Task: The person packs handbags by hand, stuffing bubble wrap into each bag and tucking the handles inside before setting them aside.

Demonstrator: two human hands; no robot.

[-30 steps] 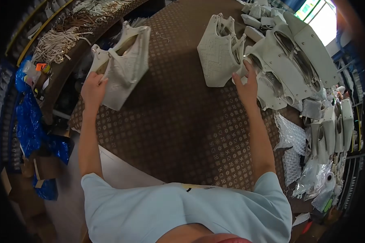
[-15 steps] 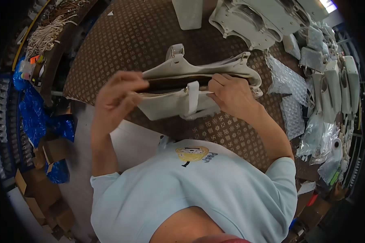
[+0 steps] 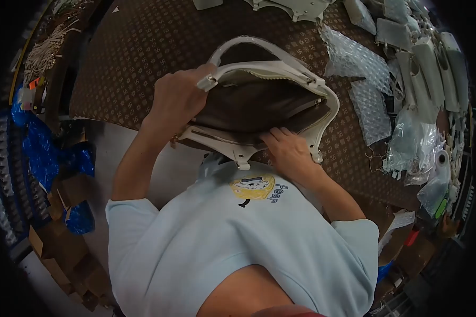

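Observation:
A white handbag (image 3: 328,119) is spread wide at the table edge in front of me, its brown lining (image 3: 243,108) facing up. My left hand (image 3: 181,98) grips the bag's left end by the far rim, near a handle fitting. The fingers of my right hand (image 3: 291,153) hook over the near rim into the bag, and its thumb is hidden. One pale handle (image 3: 243,40) arches up on the far side. Gold zipper teeth run along the far edge, and a second zipper shows inside at the right.
The table (image 3: 127,68) has a brown patterned cover. Bubble wrap (image 3: 373,113) lies at the right, beside several white bags (image 3: 428,66) and clear plastic wrapping (image 3: 407,140). More pale bag pieces (image 3: 296,8) sit at the far edge. Blue plastic (image 3: 42,142) and cardboard boxes (image 3: 63,248) are at the left.
The bag has tilted toward me and its mouth has widened, showing the lining. My left hand has closed on its far rim, and my right hand has shifted nearer along the front rim.

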